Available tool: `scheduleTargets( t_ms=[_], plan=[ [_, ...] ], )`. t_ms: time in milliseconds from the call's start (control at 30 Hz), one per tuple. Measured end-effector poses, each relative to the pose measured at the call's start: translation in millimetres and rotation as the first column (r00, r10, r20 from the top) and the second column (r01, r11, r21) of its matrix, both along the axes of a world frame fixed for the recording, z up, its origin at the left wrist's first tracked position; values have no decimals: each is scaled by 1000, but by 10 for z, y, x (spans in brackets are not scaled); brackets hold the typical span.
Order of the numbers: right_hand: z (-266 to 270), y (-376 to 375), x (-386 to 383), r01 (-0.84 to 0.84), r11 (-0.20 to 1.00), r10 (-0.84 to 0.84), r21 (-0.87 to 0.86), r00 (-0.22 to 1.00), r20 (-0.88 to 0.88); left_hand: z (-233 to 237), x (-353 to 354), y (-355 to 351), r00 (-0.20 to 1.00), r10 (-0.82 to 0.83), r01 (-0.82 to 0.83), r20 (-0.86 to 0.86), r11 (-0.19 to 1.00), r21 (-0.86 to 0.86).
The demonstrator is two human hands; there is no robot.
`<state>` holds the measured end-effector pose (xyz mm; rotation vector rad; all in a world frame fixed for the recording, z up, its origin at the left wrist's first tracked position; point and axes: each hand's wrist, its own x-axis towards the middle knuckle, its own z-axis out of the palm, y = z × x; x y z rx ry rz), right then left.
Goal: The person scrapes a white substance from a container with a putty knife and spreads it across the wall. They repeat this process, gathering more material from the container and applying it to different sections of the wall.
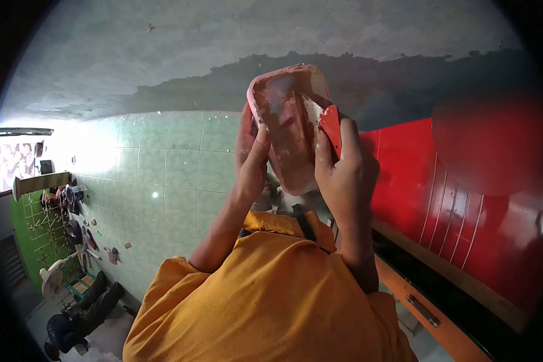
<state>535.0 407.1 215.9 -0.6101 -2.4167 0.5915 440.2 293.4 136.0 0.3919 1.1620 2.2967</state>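
We hold a pink tray up before a grey plastered surface. Our left hand is closed around the tray's left edge, and our right hand is clenched on a red scraper whose blade rests inside the tray. Below the tray is an orange shirt — right of it a red panel, left of it green tiles.

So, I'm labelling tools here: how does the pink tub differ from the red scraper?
The pink tub is a large, deep, rounded container; the red scraper is small and flat. The left hand grips the tub by its rim, while the right hand holds the scraper, its blade reaching into the tub. Both carry pale smears.
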Motion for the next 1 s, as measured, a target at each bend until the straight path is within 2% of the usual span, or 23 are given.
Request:
scheduleTargets(
  t_ms=[33,133,233,333,400,433,467,567,667,733,800,1000],
  plan=[
    [-23,-10,24,1,1000,0,-18,998,56,8,12,6,1000,-12,12,16,1000,4],
    [16,-145,39,14,986,-7,-164,999,45,19,-2,-113,993,-102,96,59,990,101],
    [39,-208,22,9,978,-27,-206,996,-85,3,-19,-158,982,-178,166,61,972,166],
    [141,-197,82,44,993,-47,-105,999,-27,-32,45,-154,981,-179,165,72,973,160],
    [240,-190,155,94,967,-139,-236,973,-183,-47,41,-166,981,-165,146,107,975,165],
    [302,-146,227,115,981,-149,-158,964,-220,-47,35,-181,977,-165,140,135,975,175],
    [407,-167,261,97,958,-176,-271,942,-286,-49,30,-189,972,-167,136,164,973,185],
    [519,-134,295,128,988,-149,-87,934,-324,-34,11,-161,981,-168,148,101,972,182],
    [429,-140,280,76,997,-79,-30,984,-161,113,3,-96,988,-151,144,36,978,150],
    [325,-144,160,29,997,-20,71,991,-133,86,18,-58,995,-96,93,16,988,121],
    [236,-149,122,64,989,-62,135,998,-14,74,51,-34,998,-49,51,-26,994,98],
    [20,-130,83,64,991,-83,115,982,172,136,146,37,984,89,-70,-156,990,126]
  ],
)
